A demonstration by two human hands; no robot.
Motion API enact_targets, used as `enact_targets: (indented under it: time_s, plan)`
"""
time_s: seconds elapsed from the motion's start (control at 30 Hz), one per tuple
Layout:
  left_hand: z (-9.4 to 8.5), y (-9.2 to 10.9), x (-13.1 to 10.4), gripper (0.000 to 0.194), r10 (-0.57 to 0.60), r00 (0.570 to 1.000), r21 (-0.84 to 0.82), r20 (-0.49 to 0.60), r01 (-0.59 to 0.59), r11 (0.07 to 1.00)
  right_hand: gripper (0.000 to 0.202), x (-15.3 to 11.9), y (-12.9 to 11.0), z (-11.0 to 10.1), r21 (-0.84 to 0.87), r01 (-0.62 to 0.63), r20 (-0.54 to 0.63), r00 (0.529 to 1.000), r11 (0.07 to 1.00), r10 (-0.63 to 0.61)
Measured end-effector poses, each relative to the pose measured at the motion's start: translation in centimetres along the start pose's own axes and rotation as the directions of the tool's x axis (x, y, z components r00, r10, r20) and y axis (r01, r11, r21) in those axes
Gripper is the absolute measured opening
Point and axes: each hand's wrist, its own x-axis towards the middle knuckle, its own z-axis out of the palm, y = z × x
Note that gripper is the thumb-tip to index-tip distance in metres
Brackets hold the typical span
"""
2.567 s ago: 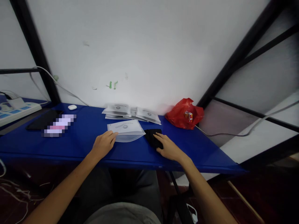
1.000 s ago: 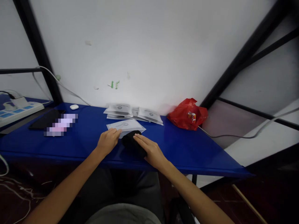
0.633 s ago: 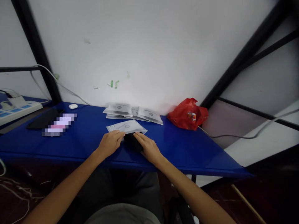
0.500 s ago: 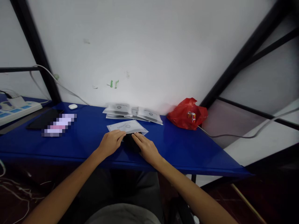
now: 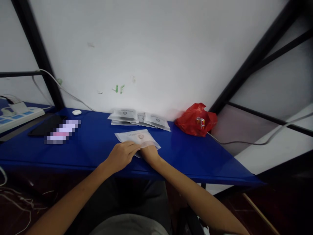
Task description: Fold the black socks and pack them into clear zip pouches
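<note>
At my far left, a white power strip with blue panels [image 5: 23, 116] lies beside a black metal post [image 5: 40, 55], a plug block [image 5: 18, 107] seated in it. Loose cables [image 5: 26, 204] trail over the dark floor [image 5: 236, 209] below. On the glossy blue tabletop [image 5: 190, 153], a flat black device [image 5: 45, 126] lies next to a blurred-out pale patch [image 5: 63, 132], with a small white case [image 5: 76, 112] behind. A pale cable [image 5: 73, 97] runs down the white wall [image 5: 156, 49], which bears green marks [image 5: 119, 88].

My left hand [image 5: 123, 155] lies over the near edge of a translucent printed pouch [image 5: 137, 136], fingers close together; my thumb is hidden, so I cannot tell whether I pinch it. The pouch lies in front of me, near the table's front edge, with more printed pouches [image 5: 124, 115] piled behind it against the wall. My right hand [image 5: 149, 151] reaches inside its opening; the film veils my fingers, so I cannot tell how far they are open or what they hold.

Farther right sit a crumpled red bag [image 5: 195, 122], a slanting black frame [image 5: 246, 65] and a grey cable [image 5: 259, 143].
</note>
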Motion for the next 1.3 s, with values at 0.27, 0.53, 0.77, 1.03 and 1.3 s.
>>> enact_targets:
  time_s: [0.27, 0.53, 0.77, 1.03, 1.3]
  plan:
    - [0.3, -2.2, -1.0, 0.025, 0.047, 0.997, 0.261, -0.061, -0.03, 0.965, 0.043, 0.4, 1.1, -0.1, 0.277, -0.006, 0.009, 1.0, 0.961, 0.004]
    - [0.1, -3.8, -1.7, 0.025, 0.096, 0.995, 0.398, 0.028, -0.099, 0.912, 0.047, -3.1, -0.2, -3.3, 0.237, 0.282, -0.079, 0.959, 0.93, -0.271]
    - [0.2, -3.8, -2.0, 0.026, 0.122, 0.992, 0.413, 0.034, -0.125, 0.902, 0.026, -5.1, -0.4, -3.4, 0.186, 0.245, -0.064, 0.969, 0.951, -0.237]
    - [0.1, -3.9, -2.1, 0.03, 0.104, 0.994, 0.363, 0.035, -0.11, 0.925, 0.032, -4.4, -0.7, -2.9, 0.123, 0.135, -0.006, 0.991, 0.983, -0.135]
    - [0.1, -3.9, -2.3, 0.03, 0.118, 0.993, 0.366, 0.02, -0.117, 0.923, 0.032, -4.4, -1.0, -2.7, 0.083, 0.1, 0.007, 0.995, 0.991, -0.101]
